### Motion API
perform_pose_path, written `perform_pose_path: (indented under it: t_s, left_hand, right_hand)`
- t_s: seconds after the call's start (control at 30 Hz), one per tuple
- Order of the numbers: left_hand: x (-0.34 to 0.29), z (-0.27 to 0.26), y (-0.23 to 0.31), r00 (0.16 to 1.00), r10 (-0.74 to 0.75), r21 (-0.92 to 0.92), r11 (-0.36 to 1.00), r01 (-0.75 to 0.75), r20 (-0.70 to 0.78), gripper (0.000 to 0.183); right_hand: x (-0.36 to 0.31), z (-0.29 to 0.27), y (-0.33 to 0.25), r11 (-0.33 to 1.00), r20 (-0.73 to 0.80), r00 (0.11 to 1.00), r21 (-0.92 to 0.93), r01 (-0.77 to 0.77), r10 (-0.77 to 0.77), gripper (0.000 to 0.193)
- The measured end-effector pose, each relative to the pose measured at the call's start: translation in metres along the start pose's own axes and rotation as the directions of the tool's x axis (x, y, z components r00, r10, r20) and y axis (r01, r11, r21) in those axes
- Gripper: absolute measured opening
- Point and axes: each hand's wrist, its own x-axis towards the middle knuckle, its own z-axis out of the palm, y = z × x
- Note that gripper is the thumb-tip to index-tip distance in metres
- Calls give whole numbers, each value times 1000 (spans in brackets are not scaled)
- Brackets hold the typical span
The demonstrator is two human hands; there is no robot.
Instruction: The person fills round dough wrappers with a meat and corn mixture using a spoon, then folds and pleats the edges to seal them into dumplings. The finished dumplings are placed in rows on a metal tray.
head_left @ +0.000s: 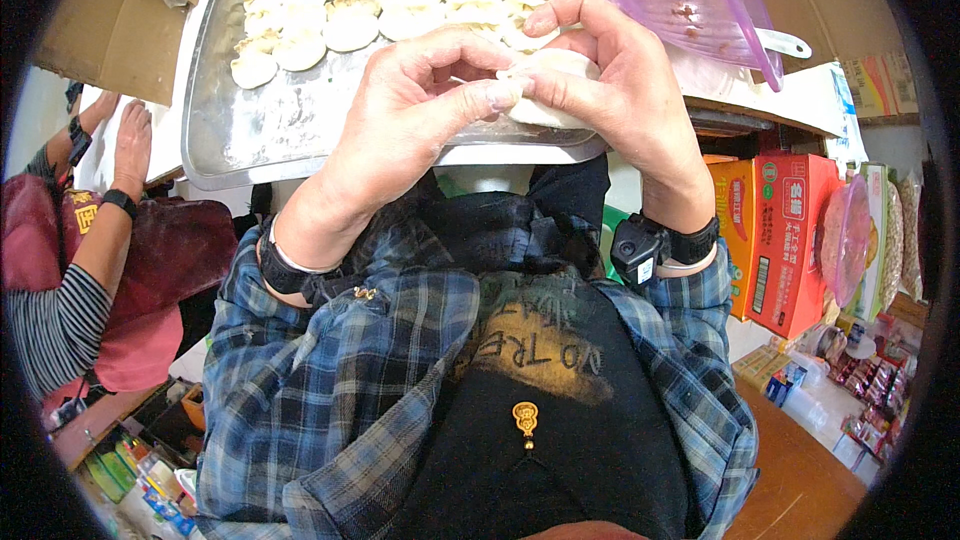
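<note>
Between my two hands is a pale dumpling (pixel 548 112), its wrapper folded over and its edge pinched. My left hand (pixel 415 100) presses the near-left end of that edge between thumb and forefinger. On the other side my right hand (pixel 615 85) cups the dumpling, thumb tip beside the left thumb and forefinger curled above. Both hands are over the near right part of a metal tray (pixel 260 140). Rows of finished-looking dumplings (pixel 350 25) lie on the tray's far part. Any filling inside the held dumpling is hidden.
A purple plastic basin (pixel 680 0) with bits of filling and a white handle (pixel 785 43) stands at the far right. Cardboard (pixel 120 20) rises at the left. Another person's hand (pixel 132 145) rests on the table there. Red and orange boxes (pixel 785 240) stand lower right.
</note>
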Motion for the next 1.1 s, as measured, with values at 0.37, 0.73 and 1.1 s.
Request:
perform_pose_path:
  t_s: [0.37, 0.73, 1.1]
  left_hand:
    - [1, 0, -5, 999, -11, -35, 999, 9, -53, 14]
    - [5, -5, -5, 991, -85, -271, 961, 53, -106, 22]
    - [6, -6, -7, 987, -72, -279, 960, 29, -144, 21]
  right_hand:
    - [-9, -1, 3, 991, -31, 995, 99, -87, 91, 24]
    - [-5, 13, 4, 986, -187, 982, 150, 67, -38, 27]
    - [-5, 13, 10, 984, -346, 938, 156, 86, -27, 25]
